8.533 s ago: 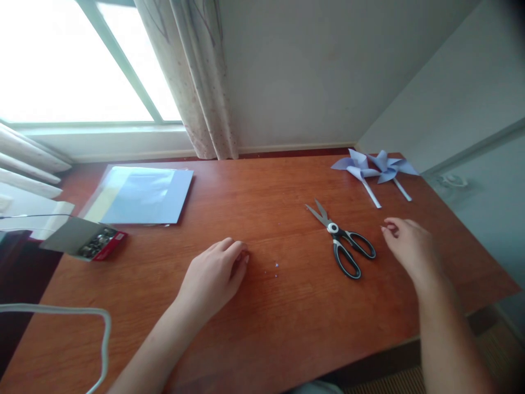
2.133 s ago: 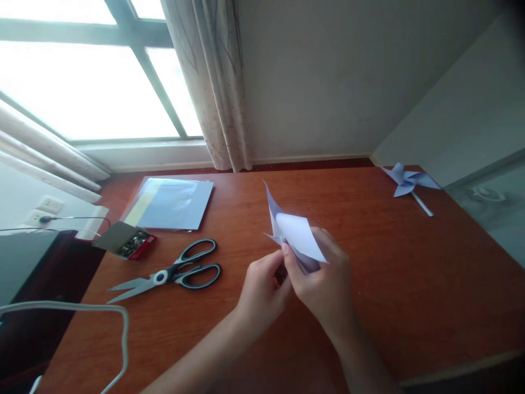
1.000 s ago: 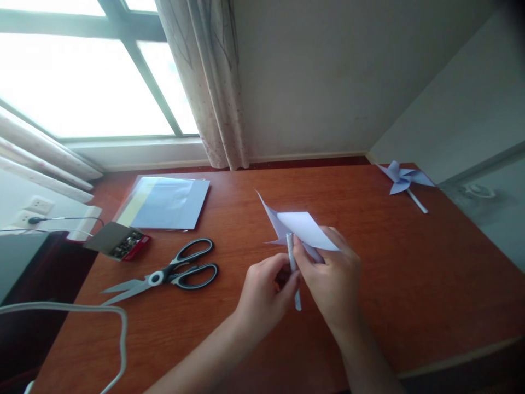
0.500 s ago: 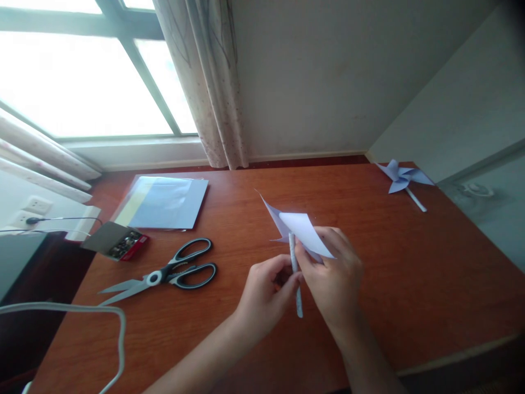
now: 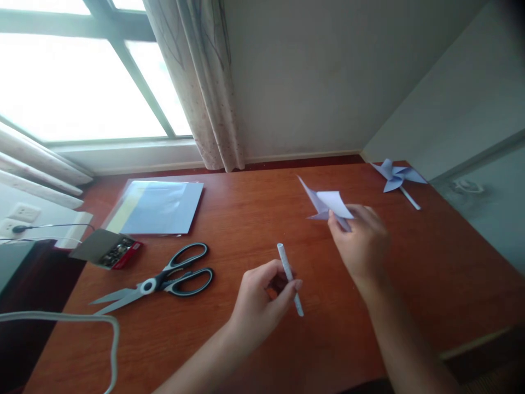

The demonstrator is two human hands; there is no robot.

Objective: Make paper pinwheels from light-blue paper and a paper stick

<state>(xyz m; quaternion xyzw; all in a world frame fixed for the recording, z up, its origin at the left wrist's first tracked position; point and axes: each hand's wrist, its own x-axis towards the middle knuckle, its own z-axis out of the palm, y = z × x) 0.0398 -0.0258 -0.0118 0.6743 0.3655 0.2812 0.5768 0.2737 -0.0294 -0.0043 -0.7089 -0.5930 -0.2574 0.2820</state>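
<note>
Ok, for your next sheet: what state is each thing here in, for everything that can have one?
Scissors: blades parted, lying on the table.
Red-sided box: lid open, small shiny pieces inside.
Paper tube: tilted, in the left hand.
Folded pinwheel: in the right hand, apart from the tube.
Other pinwheel: lying down, blades curled.
Plug: in the wall socket.
Curtains: parted, window uncovered.

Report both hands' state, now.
Left hand: closed, holding a white paper stick.
Right hand: closed, pinching a paper pinwheel head.
</note>
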